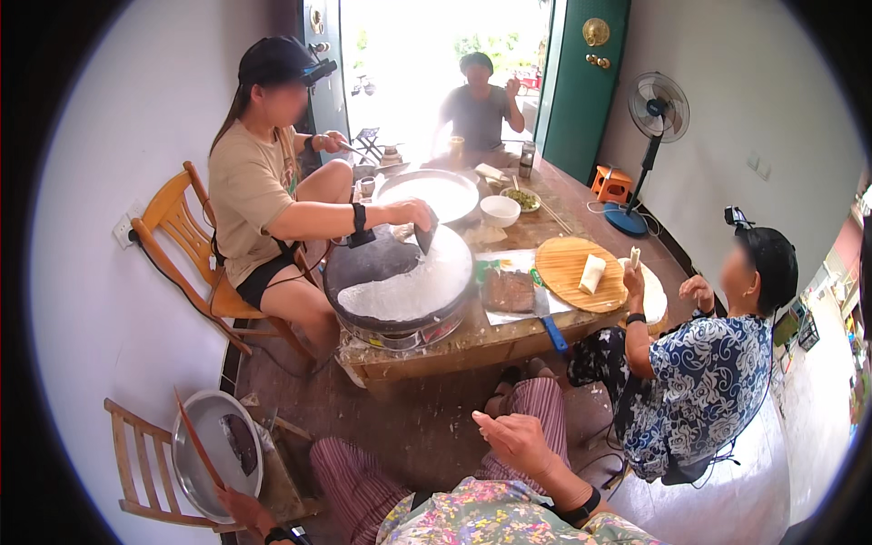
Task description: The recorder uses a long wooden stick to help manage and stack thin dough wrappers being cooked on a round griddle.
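My left hand grips a long, thin reddish-brown stick, probably wooden, slanting up over a metal basin. A dark lump of paste or filling clings to one side of that basin, which rests on a wooden chair to my left. In front of my right knee, my right hand is raised with its fingers curled in, and nothing shows in it. Beyond my knees, a low table bears a round griddle, partly coated with white batter.
One co-worker spreads batter with a scraper; another holds a white roll. A blue-handled spatula overhangs the table edge near a brown slab and a round bamboo board. A person sits by the doorway.
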Action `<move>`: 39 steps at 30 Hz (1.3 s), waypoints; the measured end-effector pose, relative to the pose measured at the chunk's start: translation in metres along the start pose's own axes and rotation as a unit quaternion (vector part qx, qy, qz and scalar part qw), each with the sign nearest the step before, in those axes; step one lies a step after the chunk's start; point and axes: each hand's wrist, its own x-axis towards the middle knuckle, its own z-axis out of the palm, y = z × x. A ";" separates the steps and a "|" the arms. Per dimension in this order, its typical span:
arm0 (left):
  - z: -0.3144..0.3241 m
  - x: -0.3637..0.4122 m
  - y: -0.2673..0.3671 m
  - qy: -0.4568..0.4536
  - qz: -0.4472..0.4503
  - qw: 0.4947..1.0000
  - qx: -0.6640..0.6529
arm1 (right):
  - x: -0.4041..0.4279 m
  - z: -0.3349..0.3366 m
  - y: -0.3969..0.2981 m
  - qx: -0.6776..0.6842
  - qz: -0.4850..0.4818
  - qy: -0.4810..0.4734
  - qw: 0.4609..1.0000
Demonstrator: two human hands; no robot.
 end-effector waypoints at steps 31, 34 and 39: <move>-0.021 -0.007 0.026 0.013 -0.061 0.998 0.007 | 0.003 0.000 -0.005 -0.002 -0.004 -0.016 1.000; -0.013 -0.006 0.022 0.038 -0.035 0.998 -0.023 | 0.002 0.000 -0.005 0.002 -0.004 -0.013 1.000; -0.015 -0.007 0.025 0.051 -0.028 0.998 -0.008 | 0.000 0.001 -0.002 0.007 -0.008 -0.009 1.000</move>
